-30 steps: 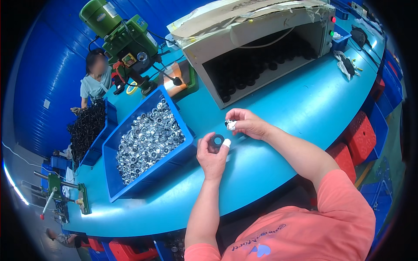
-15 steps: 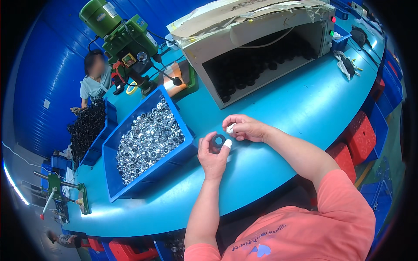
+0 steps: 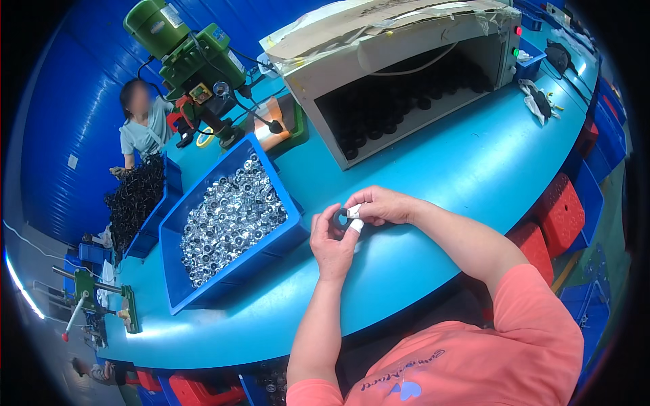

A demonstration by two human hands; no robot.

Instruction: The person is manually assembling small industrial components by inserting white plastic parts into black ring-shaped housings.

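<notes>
A black ring (image 3: 339,218) is pinched between the thumb and fingers of my left hand (image 3: 330,249), above the blue-green table. White wrapping covers the tip of my left thumb. My right hand (image 3: 384,205) is closed, its white-wrapped fingertips touching the right side of the ring. Whether those fingers hold any small part of their own is hidden. Left of my hands stands a blue bin (image 3: 237,277), heaped with shiny silver-and-black round metal parts (image 3: 230,220).
A white box-like oven (image 3: 325,125) with black rings (image 3: 386,118) inside stands beyond my hands. At the back left are a green drill press (image 3: 203,68), a bin of black parts (image 3: 135,196) and a co-worker (image 3: 143,125). A green hand press (image 3: 128,308) sits at the left edge.
My right hand has moved left and now meets the ring in my left hand. The co-worker's head and body have shifted slightly.
</notes>
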